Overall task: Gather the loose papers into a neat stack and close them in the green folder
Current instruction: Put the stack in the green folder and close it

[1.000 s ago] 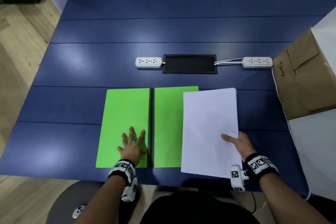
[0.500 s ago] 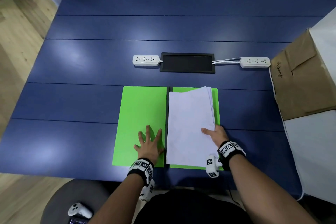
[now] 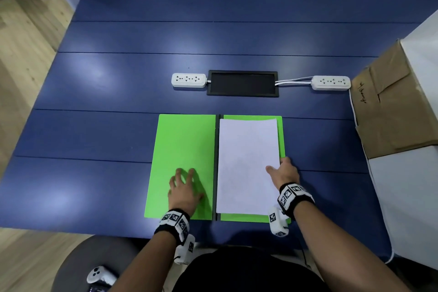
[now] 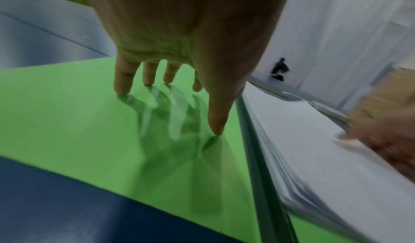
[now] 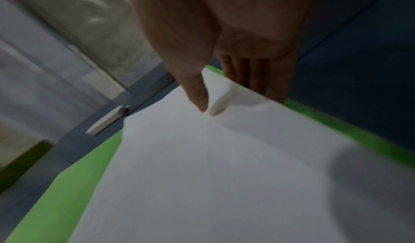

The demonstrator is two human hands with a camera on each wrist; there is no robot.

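From the head view, a flat, smooth bright-green folder [image 3: 182, 149] is seen lying open on a dark blue table of long planks [image 3: 118, 125], its two rectangular leaves joined by a narrow dark spine. A squared stack of plain white paper sheets [image 3: 246, 166] is laid on the right leaf, a thin green margin left showing round it. The left hand [image 3: 183, 188] is spread on the left leaf, fingers straight and nothing gripped. The right hand [image 3: 283, 172] is set at the stack's right edge — thumb on top, fingers hidden beyond the edge. Two white plastic power strips [image 3: 189, 80] flank a black rectangular cable hatch [image 3: 242, 83]; a creased brown cardboard box [image 3: 391, 106] stands at the right.

In the left wrist view, the fingertips [image 4: 122, 88] are pressed on the matte green leaf, and the layered sheet edges are seen beside the spine.

In the right wrist view — blurred — the thumb is laid on the top sheet, which is buckled into a small fold, with the fingers [image 5: 258, 76] down along the paper's edge; a pinch cannot be confirmed.
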